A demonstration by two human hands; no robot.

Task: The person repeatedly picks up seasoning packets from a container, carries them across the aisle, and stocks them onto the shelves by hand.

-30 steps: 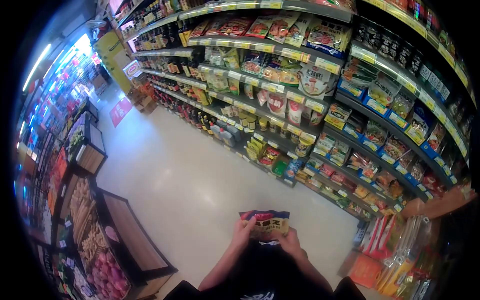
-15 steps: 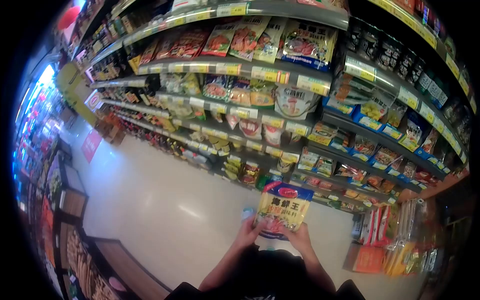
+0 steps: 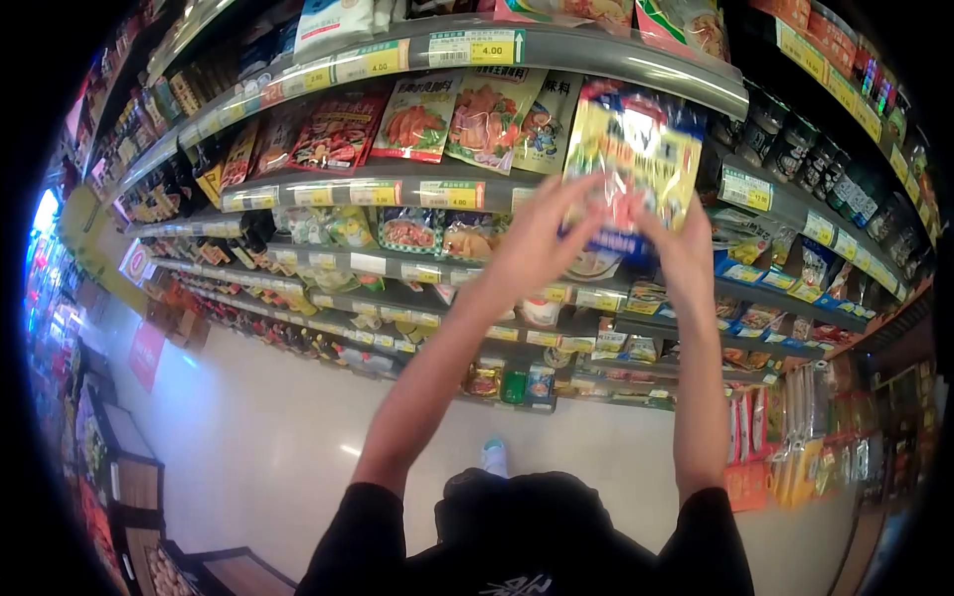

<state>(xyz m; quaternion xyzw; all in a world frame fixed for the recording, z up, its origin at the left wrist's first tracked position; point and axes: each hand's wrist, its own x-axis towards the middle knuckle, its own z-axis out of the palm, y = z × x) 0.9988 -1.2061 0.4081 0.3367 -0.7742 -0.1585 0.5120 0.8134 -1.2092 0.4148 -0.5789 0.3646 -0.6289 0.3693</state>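
Note:
A yellow and blue seasoning packet [image 3: 636, 149] is held upright in front of the upper shelf, at the right end of a row of packets. My left hand [image 3: 552, 233] is at its lower left edge, the fingers over its front and somewhat blurred. Gripping the lower right side is my right hand [image 3: 681, 243], thumb on the front. To the left on the same shelf stand a green and white packet [image 3: 547, 121], a shrimp-pictured packet [image 3: 492, 117], an orange and white packet [image 3: 415, 117] and a red packet [image 3: 341, 127].
Shelf edges with price tags [image 3: 452, 194] run across the view. Dark jars [image 3: 800, 149] stand at the right. Hanging packets [image 3: 795, 427] are at the lower right. Wooden produce bins [image 3: 139, 482] are at the lower left, and a shoe [image 3: 494, 457] is on the floor.
Both my hands have risen with the packet from low before my body to the upper shelf. The shelves now appear closer, and the arms are stretched forward.

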